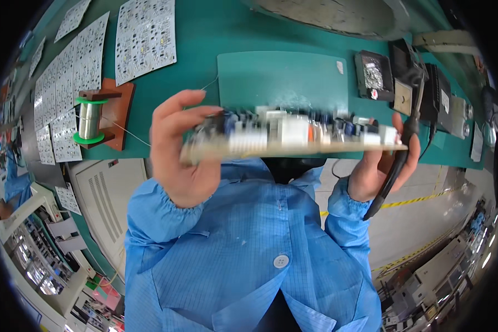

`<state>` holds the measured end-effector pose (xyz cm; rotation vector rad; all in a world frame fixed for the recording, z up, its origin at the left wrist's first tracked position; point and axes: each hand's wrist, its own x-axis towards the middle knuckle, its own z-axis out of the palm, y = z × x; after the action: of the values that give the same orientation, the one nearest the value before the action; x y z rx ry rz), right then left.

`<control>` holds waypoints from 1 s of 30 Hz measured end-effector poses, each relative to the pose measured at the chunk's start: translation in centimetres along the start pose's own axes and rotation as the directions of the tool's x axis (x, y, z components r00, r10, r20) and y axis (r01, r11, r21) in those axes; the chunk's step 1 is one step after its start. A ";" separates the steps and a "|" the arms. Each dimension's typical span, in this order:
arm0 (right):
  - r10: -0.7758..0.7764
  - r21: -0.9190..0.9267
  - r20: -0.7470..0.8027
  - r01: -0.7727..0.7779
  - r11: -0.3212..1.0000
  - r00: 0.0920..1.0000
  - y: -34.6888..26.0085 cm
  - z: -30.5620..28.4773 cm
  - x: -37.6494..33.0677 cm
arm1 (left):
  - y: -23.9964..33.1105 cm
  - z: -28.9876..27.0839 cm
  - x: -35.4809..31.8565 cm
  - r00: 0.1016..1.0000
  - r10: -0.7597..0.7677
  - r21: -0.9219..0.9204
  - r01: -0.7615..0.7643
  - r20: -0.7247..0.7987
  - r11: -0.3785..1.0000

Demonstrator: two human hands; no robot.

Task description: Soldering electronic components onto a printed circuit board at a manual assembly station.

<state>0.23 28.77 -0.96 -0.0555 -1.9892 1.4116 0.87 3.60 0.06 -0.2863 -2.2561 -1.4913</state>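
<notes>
Both hands hold up a circuit board [293,148] at the near edge of the green bench. Seen edge-on and smeared by motion, it carries white connectors, dark capacitors and other parts on its upper side. My left hand [180,146] grips the board's left end, thumb below and fingers over the top. At the right end, my right hand [376,166] supports the board and also holds a black-handled soldering iron [394,178], whose tip end points up and away. Wire runs from the solder spool [89,120] toward my left hand and passes out of sight there.
A green mat [282,77] lies beyond the board. Several white circuit panels [145,39] cover the left of the bench. The spool sits on a brown stand [122,113]. At right are a black tray of small metal parts [374,74] and a tip-cleaning box [403,98].
</notes>
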 end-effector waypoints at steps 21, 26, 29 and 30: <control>-0.313 -0.136 0.303 0.366 0.921 0.900 2.4 -3.2 -1.0 | 3.3 -0.3 2.3 0.949 0.262 0.293 -0.305 0.178 0.906; -0.284 -0.139 0.227 0.319 0.937 0.932 3.1 -2.9 -1.9 | 3.2 1.8 2.8 0.919 0.391 0.288 -0.364 -0.042 0.886; -0.269 -0.134 0.222 0.303 0.944 0.937 3.3 -3.0 -2.0 | 3.2 2.1 3.0 0.908 0.411 0.277 -0.377 -0.076 0.884; -0.266 -0.139 0.210 0.299 0.944 0.941 3.3 -2.9 -2.0 | 3.3 2.1 3.2 0.905 0.421 0.274 -0.388 -0.068 0.880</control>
<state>2.20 31.65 -4.23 0.2904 -2.1669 1.0952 -1.13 6.65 3.51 -0.5334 -2.0921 -0.9648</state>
